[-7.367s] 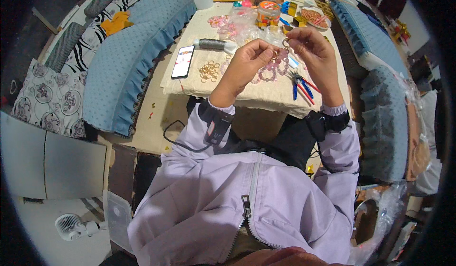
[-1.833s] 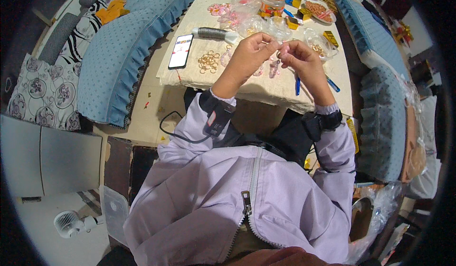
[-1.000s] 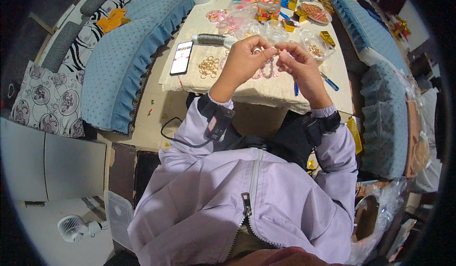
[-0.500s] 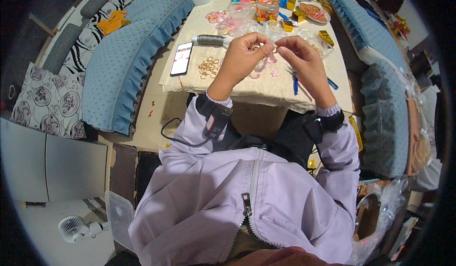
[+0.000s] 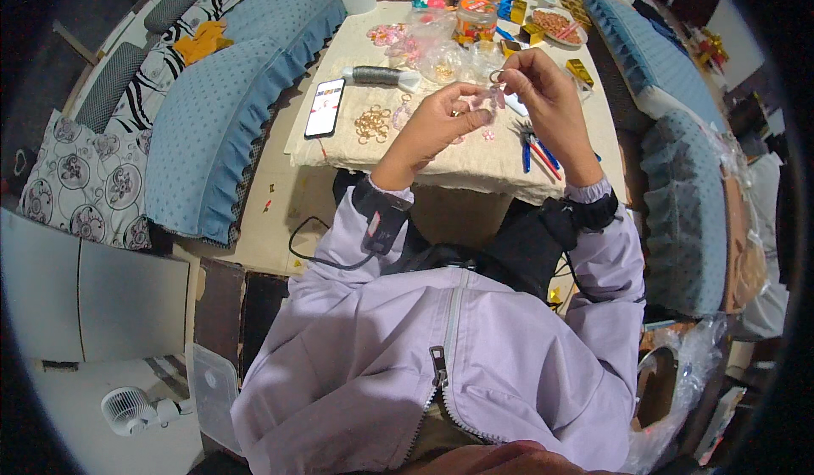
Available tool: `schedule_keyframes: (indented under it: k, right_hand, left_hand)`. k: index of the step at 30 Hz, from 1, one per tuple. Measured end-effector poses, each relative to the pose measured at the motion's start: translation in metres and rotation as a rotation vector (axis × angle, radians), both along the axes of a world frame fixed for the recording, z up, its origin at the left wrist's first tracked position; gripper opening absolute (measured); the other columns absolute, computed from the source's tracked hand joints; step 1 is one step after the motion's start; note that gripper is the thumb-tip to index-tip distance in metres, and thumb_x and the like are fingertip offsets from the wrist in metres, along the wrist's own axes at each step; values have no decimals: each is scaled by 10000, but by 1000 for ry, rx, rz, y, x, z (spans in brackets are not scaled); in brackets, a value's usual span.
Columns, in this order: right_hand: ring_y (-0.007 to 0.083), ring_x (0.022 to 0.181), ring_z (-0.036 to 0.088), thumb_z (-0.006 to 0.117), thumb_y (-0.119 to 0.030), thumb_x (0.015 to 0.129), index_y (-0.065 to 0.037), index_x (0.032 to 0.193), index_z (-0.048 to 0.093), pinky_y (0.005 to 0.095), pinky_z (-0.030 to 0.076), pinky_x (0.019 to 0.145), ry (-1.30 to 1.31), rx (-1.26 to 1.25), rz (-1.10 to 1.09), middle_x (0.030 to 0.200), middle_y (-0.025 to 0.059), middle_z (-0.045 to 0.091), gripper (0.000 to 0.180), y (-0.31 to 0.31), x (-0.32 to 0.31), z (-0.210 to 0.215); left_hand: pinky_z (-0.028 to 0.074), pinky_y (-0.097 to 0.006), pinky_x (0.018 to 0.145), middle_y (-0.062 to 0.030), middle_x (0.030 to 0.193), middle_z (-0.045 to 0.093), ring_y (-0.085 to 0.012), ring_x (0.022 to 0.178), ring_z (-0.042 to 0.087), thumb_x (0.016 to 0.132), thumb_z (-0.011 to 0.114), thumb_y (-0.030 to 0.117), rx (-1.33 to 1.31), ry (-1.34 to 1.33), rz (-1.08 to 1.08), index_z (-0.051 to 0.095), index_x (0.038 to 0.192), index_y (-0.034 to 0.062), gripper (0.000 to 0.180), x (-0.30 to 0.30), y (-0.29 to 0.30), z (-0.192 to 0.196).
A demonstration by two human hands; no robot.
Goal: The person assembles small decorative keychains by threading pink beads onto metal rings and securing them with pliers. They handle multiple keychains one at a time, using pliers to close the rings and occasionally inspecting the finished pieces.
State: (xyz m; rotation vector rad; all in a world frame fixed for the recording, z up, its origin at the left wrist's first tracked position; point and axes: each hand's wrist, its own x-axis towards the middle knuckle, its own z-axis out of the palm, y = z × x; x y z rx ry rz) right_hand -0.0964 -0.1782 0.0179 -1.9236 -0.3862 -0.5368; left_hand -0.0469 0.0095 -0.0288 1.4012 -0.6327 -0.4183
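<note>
The right hand's [image 5: 551,94] fingers pinch a small gold-coloured metal ring [image 5: 495,76]; the left hand's [image 5: 432,127] fingers pinch the translucent pale-purple bead strand [image 5: 489,99] below it, above the cream cloth-covered tabletop [image 5: 339,150]. Left lie a pile of gold-coloured rings [image 5: 371,124] and a black-edged phone [image 5: 325,108]; right, near the wrist, red-and-blue-handled pliers [image 5: 543,156].

Moderately bright indoor light lies over the pale surface [image 5: 475,167] at twelve o'clock, and the phone screen [image 5: 323,109] glows near-white at eleven. Soft shadow darkens the jacket [image 5: 373,322] toward seven. Fisheye bending curves the sofa [image 5: 237,102] at ten — corners fall black — and beadwork [image 5: 498,100] between fingers [image 5: 482,118] looks soft.
</note>
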Motion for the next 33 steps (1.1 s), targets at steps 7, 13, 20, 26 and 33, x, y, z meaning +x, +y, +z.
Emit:
schedule_keyframes:
  k: [7,13,20,26,33]
  right_hand:
    - [71,797,561,563,-178,999,-29,996,562,215,443,709,-3,111,76,896,6,604,150,0,3,1]
    - [80,848,588,551,-182,1005,-34,1024,556,217,450,728,-43,56,21,944,25,637,150,-4,1,5]
    - [122,922,638,540,-91,998,7,1010,515,256,509,801,-22,80,41,920,59,620,102,-4,3,4]
    - [117,872,629,532,-109,1003,7,999,533,251,511,782,-28,113,25,913,61,635,117,-6,4,5]
    - [109,842,621,533,-126,1004,11,1001,538,253,521,777,-34,160,33,909,66,642,137,-10,8,2]
  left_hand:
    - [484,-240,821,-43,961,682,-105,913,615,897,714,197,-65,20,-102,636,1123,-16,321,-7,-4,-2]
    - [477,-237,841,-36,989,688,-98,912,617,898,717,213,-10,84,-109,665,1103,-12,309,-9,-2,-6]
    - [473,-222,832,-30,1001,688,-80,916,618,887,729,191,-33,106,-121,664,1102,-13,303,-16,2,-2]
    - [473,-221,829,-22,987,684,-70,905,611,874,739,165,-41,107,-115,667,1079,4,271,-14,3,-4]
    - [323,-152,475,61,844,658,16,616,474,832,778,314,-45,32,-34,682,1016,101,297,-15,2,-8]
